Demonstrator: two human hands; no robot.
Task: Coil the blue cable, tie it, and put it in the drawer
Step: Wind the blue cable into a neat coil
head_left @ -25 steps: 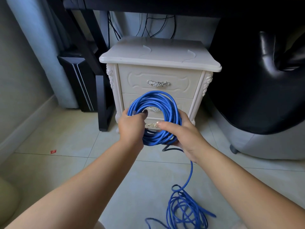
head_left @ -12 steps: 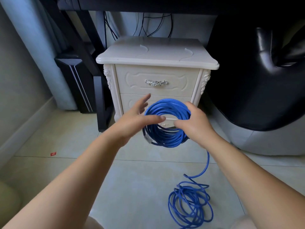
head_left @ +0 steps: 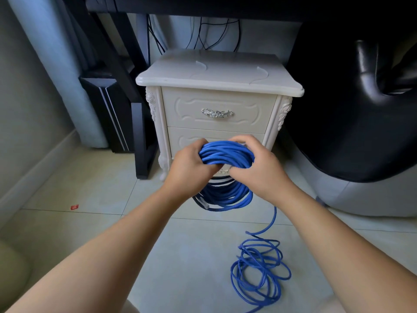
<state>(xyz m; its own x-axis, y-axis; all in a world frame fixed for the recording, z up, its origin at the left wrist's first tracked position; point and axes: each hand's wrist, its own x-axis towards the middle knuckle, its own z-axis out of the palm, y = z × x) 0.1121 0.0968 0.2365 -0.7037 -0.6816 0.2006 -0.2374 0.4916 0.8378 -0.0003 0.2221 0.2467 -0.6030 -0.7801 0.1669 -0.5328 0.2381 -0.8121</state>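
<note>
Blue cable (head_left: 226, 154) coil, gripped between left hand (head_left: 188, 167), right hand (head_left: 259, 168)

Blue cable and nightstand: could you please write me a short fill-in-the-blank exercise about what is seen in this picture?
1. The left hand and the right hand grip the blue cable at its ____ (coiled/loose) part.
2. The rest of the cable lies in a pile on the ____.
3. The top drawer of the nightstand is ____ (open/closed).
4. The red scrap lies ____ (left/right) of the nightstand.

Missing words: coiled; floor; closed; left.
</note>
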